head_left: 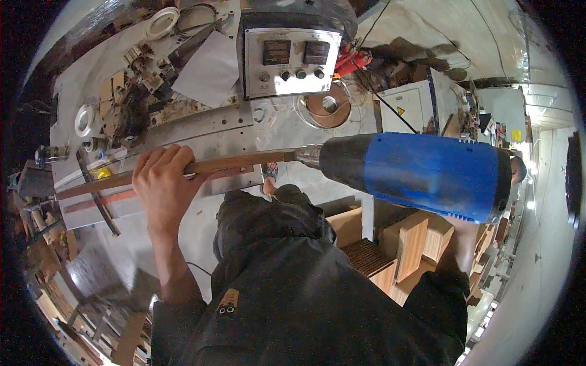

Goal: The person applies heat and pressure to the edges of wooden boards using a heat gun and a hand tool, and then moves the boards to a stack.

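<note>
My left hand (163,183) grips a long thin wooden strip (244,161) that runs from the left of the picture toward the middle. A blue and black heat gun (421,171) points its metal nozzle (308,154) at the strip's right end. My right hand (464,235) holds the heat gun from below and is mostly hidden behind its blue body; only part of the hand and wrist shows under it.
A grey machine table (201,131) lies beyond the strip, with a control box (290,58) bearing two displays and knobs, white tape rolls (162,23), a paper sheet (207,67) and scattered parts. Wooden blocks and boards (390,250) stand on the floor at right.
</note>
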